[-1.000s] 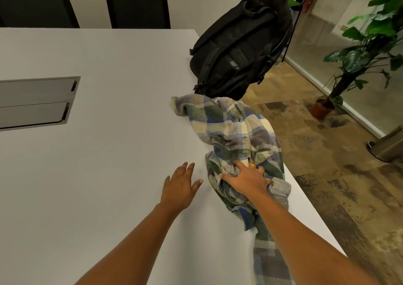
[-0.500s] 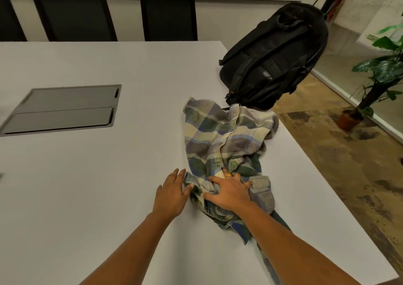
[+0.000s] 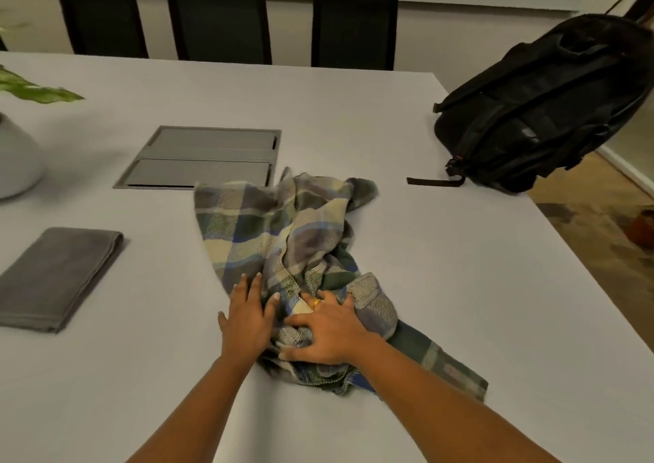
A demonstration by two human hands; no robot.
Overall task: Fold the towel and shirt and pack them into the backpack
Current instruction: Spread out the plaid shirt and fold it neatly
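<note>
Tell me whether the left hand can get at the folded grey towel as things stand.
Probably yes. The left hand lies flat on the shirt's near edge, holding nothing, and only bare table separates it from the towel to its left.

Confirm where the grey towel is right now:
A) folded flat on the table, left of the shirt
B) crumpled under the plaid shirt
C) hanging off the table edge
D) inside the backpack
A: the grey towel lies folded flat on the table, well clear of the plaid shirt and far from the backpack.
</note>
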